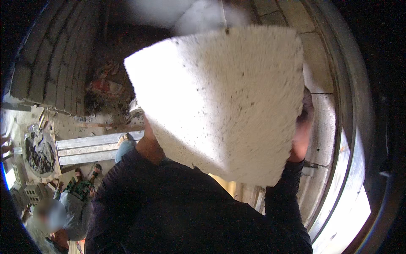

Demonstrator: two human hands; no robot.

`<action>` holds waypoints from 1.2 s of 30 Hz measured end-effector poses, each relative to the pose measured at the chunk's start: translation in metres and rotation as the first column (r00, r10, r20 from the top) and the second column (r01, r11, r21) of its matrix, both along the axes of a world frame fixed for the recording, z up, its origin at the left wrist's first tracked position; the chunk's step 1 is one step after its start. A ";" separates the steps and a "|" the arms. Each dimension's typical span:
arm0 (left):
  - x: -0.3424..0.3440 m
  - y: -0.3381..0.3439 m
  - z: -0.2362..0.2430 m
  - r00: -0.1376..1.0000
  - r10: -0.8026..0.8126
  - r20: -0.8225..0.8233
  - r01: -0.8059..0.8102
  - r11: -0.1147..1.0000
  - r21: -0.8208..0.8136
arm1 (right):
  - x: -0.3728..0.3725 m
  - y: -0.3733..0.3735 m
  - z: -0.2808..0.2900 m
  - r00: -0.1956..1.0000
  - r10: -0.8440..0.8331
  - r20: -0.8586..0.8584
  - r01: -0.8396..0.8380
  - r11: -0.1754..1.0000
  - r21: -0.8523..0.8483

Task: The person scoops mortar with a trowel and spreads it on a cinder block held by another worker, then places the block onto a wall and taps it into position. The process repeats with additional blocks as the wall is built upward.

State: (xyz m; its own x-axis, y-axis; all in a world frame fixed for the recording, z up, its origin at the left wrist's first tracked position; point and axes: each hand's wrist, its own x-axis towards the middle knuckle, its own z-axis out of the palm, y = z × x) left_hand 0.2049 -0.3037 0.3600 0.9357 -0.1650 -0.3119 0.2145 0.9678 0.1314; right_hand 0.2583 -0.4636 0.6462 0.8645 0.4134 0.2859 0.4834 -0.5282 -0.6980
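Observation:
A large, pale concrete block (237, 101) with a rough, pitted face is held up in front of me and fills the middle of the head view. My left hand (149, 142) grips its left side, with the fingers mostly hidden behind the block. On the opposite edge, my right hand (301, 137) is pressed against the block's side, and its fingertips are out of sight. Both dark-sleeved arms reach up to the block, which is slightly tilted. Strong light falls across its left part, and it hides whatever lies directly behind it.
A block wall (53, 59) rises at the left; another wall (320, 122) runs along the right. Metal scaffold planks (89, 140) lie at lower left, beside a board of wet mortar (39, 154). Below, a person (76, 207) is near hollow blocks (36, 192). A torn bag (108, 86) lies in shadow.

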 end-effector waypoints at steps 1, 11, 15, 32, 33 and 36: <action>-0.001 0.000 -0.002 1.000 0.021 0.013 -0.021 1.000 -0.008 | -0.005 0.001 0.008 0.999 0.024 0.048 -0.021 0.999 -0.049; -0.002 0.032 0.079 0.792 0.402 0.459 -0.276 0.907 -0.318 | 0.017 -0.012 0.004 0.806 0.246 0.538 -0.206 0.969 -0.135; -0.004 0.025 0.128 0.713 0.484 0.508 -0.375 0.875 -0.307 | 0.026 -0.022 -0.020 0.617 -0.184 0.765 0.461 0.873 -0.161; 0.075 0.080 0.199 0.431 -0.084 0.898 -0.654 0.657 0.376 | 0.086 -0.020 -0.047 0.674 -0.264 0.690 0.389 0.921 -0.027; 0.080 0.078 0.209 0.380 -0.035 0.924 -0.285 0.946 0.153 | 0.086 -0.021 -0.046 0.671 -0.263 0.693 0.386 0.922 -0.024; 0.079 0.080 0.223 0.417 -0.087 0.905 -0.206 0.961 0.187 | 0.083 -0.027 -0.045 0.665 -0.262 0.699 0.384 0.923 -0.020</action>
State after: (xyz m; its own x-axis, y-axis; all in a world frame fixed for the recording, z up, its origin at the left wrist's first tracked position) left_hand 0.2841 -0.2234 0.5829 0.7001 -0.1573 0.6965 -0.2262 0.8764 0.4252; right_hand 0.3413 -0.4907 0.6017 0.5510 0.2358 0.8005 0.5658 -0.8107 -0.1506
